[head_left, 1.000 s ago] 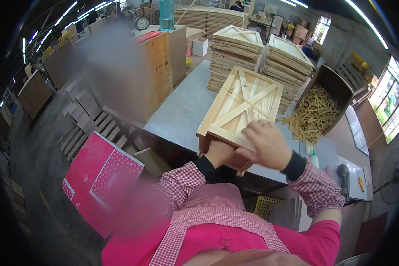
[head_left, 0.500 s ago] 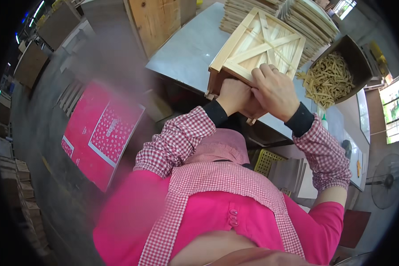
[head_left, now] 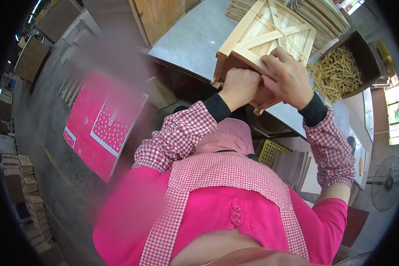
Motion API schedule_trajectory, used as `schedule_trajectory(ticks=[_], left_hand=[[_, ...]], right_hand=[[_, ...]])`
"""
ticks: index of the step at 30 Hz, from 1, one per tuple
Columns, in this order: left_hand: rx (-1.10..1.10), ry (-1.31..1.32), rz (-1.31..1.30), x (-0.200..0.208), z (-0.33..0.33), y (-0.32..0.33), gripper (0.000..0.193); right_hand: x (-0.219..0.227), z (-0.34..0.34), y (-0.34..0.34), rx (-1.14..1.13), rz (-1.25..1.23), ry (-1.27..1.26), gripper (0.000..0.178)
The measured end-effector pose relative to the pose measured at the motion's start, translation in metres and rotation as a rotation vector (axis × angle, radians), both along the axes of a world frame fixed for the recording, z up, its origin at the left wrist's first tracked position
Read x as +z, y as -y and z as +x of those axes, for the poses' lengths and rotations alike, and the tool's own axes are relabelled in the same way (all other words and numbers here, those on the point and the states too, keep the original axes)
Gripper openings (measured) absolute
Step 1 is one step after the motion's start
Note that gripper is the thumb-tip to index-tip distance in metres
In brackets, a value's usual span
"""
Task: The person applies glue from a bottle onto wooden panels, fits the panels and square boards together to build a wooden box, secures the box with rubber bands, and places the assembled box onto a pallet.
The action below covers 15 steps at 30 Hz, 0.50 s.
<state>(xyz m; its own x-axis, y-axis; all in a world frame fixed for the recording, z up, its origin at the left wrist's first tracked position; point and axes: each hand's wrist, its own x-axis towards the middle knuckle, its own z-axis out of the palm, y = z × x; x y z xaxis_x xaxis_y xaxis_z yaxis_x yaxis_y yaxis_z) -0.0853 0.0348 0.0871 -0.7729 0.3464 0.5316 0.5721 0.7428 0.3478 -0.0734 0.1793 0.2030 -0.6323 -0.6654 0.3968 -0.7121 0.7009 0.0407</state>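
A small pale wooden crate (head_left: 292, 30) with crossed slats on its upper face stands tilted at the table's near edge. Thin yellowish bands run across that face. The crate's near end is open, and its inner side looks reddish-brown. My left hand (head_left: 241, 85) is closed in a fist at this open end; whatever its fingers hold is hidden. Beside it, my right hand (head_left: 290, 80) bends its fingers over the near edge of the slatted face, its thumb side close to my left hand.
Right of the crate, an open box (head_left: 365, 62) overflows with tan strips (head_left: 337, 73) like rubber bands. Stacked wooden panels (head_left: 319, 17) stand behind. The grey-white tabletop (head_left: 195, 40) extends left. A pink printed sheet (head_left: 97, 128) is at the left, a fan (head_left: 385, 181) at the right.
The crate and both hands appear slightly further right and lower in the view. My right hand's fingers have lifted and spread a little; my left fist stays at the open end.
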Motion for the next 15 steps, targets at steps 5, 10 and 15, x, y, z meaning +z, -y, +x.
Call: schedule_trajectory(ticks=[5,10,15], left_hand=[[0.022,-0.081,-0.004,0.007,0.018,0.009,0.019],[0.012,-0.025,-0.039,0.016,0.029,0.014,0.029],[0.031,-0.056,-0.021,0.023,0.038,0.017,0.03]], right_hand=[[0.001,-0.004,-0.002,0.006,-0.049,0.047,0.029],[0.003,-0.006,-0.005,0.014,-0.095,0.111,0.031],[0.005,-0.008,-0.008,0.029,-0.096,0.121,0.034]])
